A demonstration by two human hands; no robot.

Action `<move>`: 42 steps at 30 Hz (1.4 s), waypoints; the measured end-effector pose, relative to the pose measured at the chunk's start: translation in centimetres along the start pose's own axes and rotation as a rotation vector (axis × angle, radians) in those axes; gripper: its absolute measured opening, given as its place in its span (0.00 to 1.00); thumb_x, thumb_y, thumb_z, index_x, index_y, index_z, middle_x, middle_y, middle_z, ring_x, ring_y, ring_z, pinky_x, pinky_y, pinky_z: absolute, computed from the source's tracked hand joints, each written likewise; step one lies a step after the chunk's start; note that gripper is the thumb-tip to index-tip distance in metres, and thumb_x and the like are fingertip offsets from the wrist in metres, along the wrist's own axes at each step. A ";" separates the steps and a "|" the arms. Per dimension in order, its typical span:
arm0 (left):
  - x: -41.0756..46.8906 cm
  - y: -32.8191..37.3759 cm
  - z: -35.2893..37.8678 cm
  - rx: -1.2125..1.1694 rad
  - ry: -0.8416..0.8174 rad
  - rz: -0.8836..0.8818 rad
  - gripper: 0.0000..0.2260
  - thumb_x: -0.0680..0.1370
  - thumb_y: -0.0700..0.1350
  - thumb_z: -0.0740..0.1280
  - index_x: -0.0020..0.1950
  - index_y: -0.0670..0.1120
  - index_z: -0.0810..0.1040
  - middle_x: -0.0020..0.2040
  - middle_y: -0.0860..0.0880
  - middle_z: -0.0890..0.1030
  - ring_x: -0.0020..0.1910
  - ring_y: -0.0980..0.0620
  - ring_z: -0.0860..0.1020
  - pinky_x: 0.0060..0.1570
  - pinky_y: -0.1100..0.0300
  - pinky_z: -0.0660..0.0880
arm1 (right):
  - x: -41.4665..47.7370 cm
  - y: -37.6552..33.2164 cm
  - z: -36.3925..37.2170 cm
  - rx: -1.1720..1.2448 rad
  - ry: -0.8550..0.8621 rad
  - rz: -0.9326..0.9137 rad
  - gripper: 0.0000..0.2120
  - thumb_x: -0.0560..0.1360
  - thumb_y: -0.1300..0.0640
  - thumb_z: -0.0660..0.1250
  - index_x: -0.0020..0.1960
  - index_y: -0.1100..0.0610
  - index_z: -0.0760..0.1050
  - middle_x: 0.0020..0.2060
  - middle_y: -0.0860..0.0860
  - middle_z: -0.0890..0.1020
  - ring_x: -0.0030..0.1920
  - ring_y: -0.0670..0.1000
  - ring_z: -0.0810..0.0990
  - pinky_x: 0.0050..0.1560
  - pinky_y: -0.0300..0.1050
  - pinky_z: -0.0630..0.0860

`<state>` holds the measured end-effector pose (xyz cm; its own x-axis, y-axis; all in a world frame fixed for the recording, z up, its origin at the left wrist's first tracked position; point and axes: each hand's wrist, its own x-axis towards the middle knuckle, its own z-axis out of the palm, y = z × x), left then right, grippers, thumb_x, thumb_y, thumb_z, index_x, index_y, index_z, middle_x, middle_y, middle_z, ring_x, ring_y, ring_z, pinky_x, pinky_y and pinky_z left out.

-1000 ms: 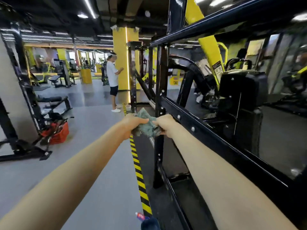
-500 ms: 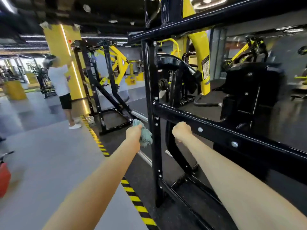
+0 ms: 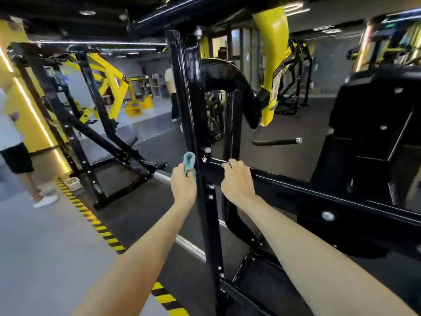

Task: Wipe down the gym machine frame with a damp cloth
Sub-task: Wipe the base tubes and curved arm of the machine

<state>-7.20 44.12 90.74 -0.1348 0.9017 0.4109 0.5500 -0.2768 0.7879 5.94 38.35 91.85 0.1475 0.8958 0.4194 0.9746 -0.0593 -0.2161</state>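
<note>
We find the black gym machine frame filling the centre and right of the head view, its upright post standing dead ahead and its crossbar running off to the right from a bolted joint on that post. The left hand holds the cloth, a small blue-green wad. The fingers are curled round it and pressed together, and the bunched end stands up above the knuckles. The cloth lies at the left face of the upright post, level with the joint; we cannot tell whether it touches the metal or sits just beside it. The right hand is on the crossbar just right of the post, fingers close together and hooked over the bar's top edge, with the back of the hand toward the camera. The thumb is hidden. Both forearms are bare and extended. Beyond the frame, a yellow arm hangs from above on the right. Yellow and black hazard tape runs across the grey floor at the left, where a person in dark shorts stands at the edge of view.
</note>
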 end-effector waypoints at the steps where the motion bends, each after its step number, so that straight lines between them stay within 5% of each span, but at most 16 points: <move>1: 1.5 -0.4 1.3 0.062 -0.047 0.089 0.09 0.80 0.36 0.59 0.57 0.36 0.75 0.55 0.38 0.76 0.55 0.41 0.73 0.48 0.62 0.63 | 1.0 -0.2 1.0 -0.028 -0.007 0.021 0.18 0.76 0.59 0.62 0.66 0.59 0.69 0.62 0.53 0.72 0.62 0.55 0.69 0.63 0.47 0.65; 4: 4.6 -2.1 5.1 0.221 -0.192 0.423 0.17 0.77 0.34 0.64 0.67 0.37 0.74 0.61 0.40 0.75 0.59 0.42 0.73 0.58 0.56 0.69 | 3.6 -0.9 3.7 -0.124 -0.008 0.094 0.25 0.76 0.55 0.64 0.71 0.59 0.63 0.67 0.54 0.69 0.68 0.55 0.65 0.69 0.49 0.59; 8: 6.0 -4.5 7.2 0.633 -0.031 0.774 0.20 0.65 0.44 0.76 0.56 0.48 0.81 0.49 0.49 0.79 0.46 0.49 0.75 0.47 0.54 0.65 | 6.3 -1.9 6.0 -0.201 0.014 0.157 0.28 0.78 0.54 0.61 0.75 0.60 0.58 0.72 0.56 0.66 0.72 0.56 0.61 0.74 0.53 0.49; 12: 8.8 -5.0 7.6 0.760 0.190 1.036 0.17 0.67 0.48 0.67 0.55 0.48 0.80 0.56 0.48 0.74 0.55 0.48 0.71 0.57 0.51 0.63 | 8.4 -1.8 6.2 -0.281 -0.044 0.267 0.20 0.77 0.48 0.64 0.65 0.57 0.69 0.58 0.51 0.77 0.62 0.54 0.73 0.73 0.55 0.50; 16: 9.9 -3.2 8.1 0.745 0.127 1.136 0.11 0.68 0.48 0.69 0.47 0.48 0.82 0.57 0.47 0.78 0.56 0.48 0.71 0.58 0.50 0.62 | 9.2 -2.3 5.1 -0.278 -0.080 0.293 0.08 0.78 0.52 0.63 0.54 0.54 0.73 0.49 0.50 0.79 0.55 0.54 0.77 0.73 0.55 0.49; 23: 10.3 -6.6 6.2 0.880 0.254 1.384 0.19 0.75 0.38 0.51 0.57 0.39 0.79 0.54 0.43 0.70 0.53 0.46 0.69 0.51 0.54 0.64 | 9.0 -2.1 4.8 -0.318 -0.081 0.245 0.16 0.77 0.44 0.64 0.56 0.55 0.74 0.49 0.51 0.81 0.54 0.55 0.78 0.73 0.53 0.50; 30: 10.6 -3.0 7.1 0.865 0.172 1.356 0.07 0.70 0.43 0.67 0.46 0.45 0.81 0.50 0.46 0.77 0.48 0.47 0.68 0.48 0.55 0.64 | 9.0 -1.7 5.0 -0.338 -0.090 0.244 0.15 0.78 0.44 0.62 0.54 0.55 0.74 0.47 0.50 0.80 0.54 0.54 0.78 0.74 0.53 0.47; 42: 9.7 -2.8 5.7 1.011 0.031 1.204 0.07 0.70 0.41 0.62 0.41 0.48 0.78 0.43 0.50 0.72 0.41 0.50 0.70 0.42 0.57 0.61 | 8.9 -1.7 4.9 -0.315 -0.087 0.212 0.17 0.77 0.41 0.64 0.54 0.55 0.75 0.45 0.50 0.80 0.53 0.54 0.78 0.74 0.52 0.47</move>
<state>-5.40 55.52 89.89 0.7626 0.3140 0.5655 0.6432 -0.4601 -0.6120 4.77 48.61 91.61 0.3499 0.8821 0.3153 0.9299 -0.3677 -0.0033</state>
